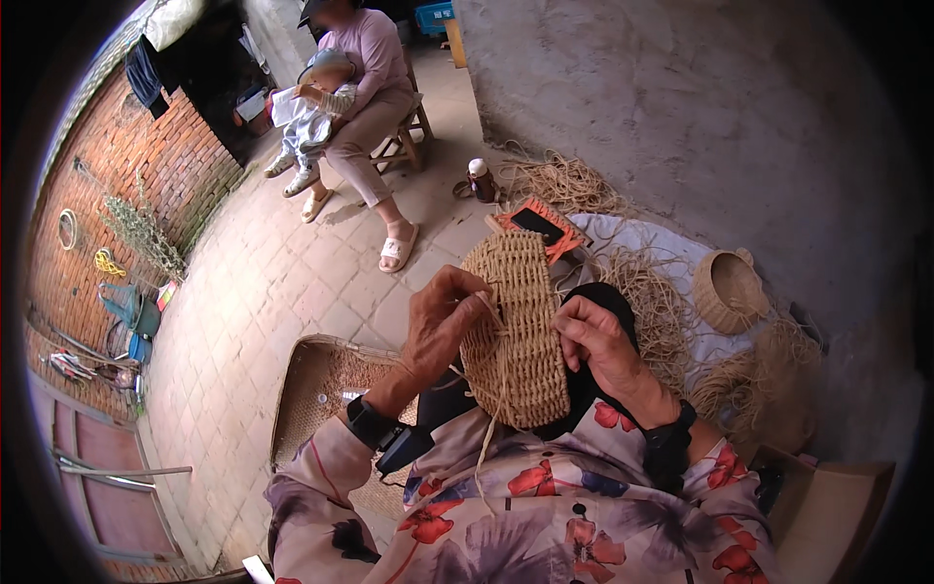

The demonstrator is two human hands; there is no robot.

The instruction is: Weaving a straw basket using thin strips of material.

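An oval woven straw piece (525, 331) stands tilted over my lap, its ribbed face toward me. At its left side my left hand (443, 316) is closed, thumb and forefinger pinching a pale straw strand (494, 310) against the weave. Loose strands hang down from the piece to my flowered shirt. My right hand (601, 346) is closed at the right edge, its thumb and forefinger pressed together. Whether those fingertips hold a strand or the edge itself is too small to tell.
Left of my lap sits a shallow woven basket (316, 399). On the right, straw cord coils (642, 302), a small round basket (730, 290) and a cardboard box (827, 506) lie near the wall. A dark phone (537, 224) rests ahead. Beyond, a seated person (375, 58) holds a child (321, 107).
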